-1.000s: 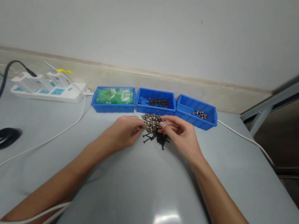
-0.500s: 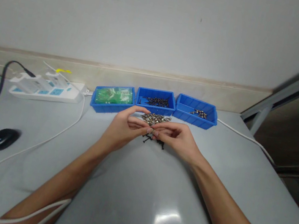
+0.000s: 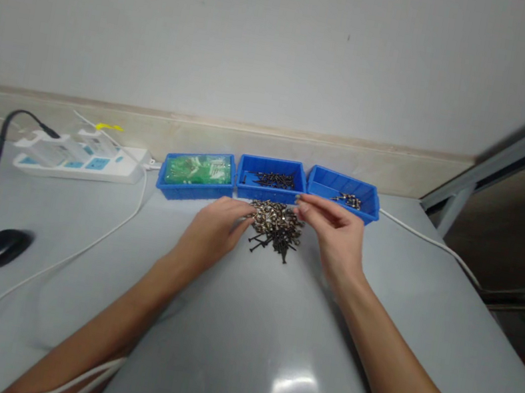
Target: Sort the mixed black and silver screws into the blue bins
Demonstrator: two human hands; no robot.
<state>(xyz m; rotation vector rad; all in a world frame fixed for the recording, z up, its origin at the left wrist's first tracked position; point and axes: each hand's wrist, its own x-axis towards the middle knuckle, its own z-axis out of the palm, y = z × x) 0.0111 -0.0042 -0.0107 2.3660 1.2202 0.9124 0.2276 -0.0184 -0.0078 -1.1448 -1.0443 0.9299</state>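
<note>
We see 3 blue bins in a row along the back of the table [image 3: 225, 352], and between our hands a mixed pile [image 3: 273, 220] of small metal fasteners. The middle bin [image 3: 268, 193] holds only dark screws [image 3: 278, 180], as far as we can tell; the right bin [image 3: 325, 179] holds a small cluster of shiny fasteners [image 3: 350, 201]. The left bin [image 3: 195, 192] holds green-tinted packets [image 3: 198, 170] whose contents we can't make out.

Judging by how things lie, we'd call the separating partly done – 2 bins each carry 1 kind. The larger share looks left on the table, with shiny pieces mostly at the back of the pile and dark ones mostly at the front, several lying loose at its left edge.

Our left hand [image 3: 217, 226] is at the pile's left side, thumb and fingertips close together; our right hand [image 3: 337, 233] is over the right side near the middle bin, its fingertips nearly meeting. Whether either pinches a piece – we cannot tell.
</note>
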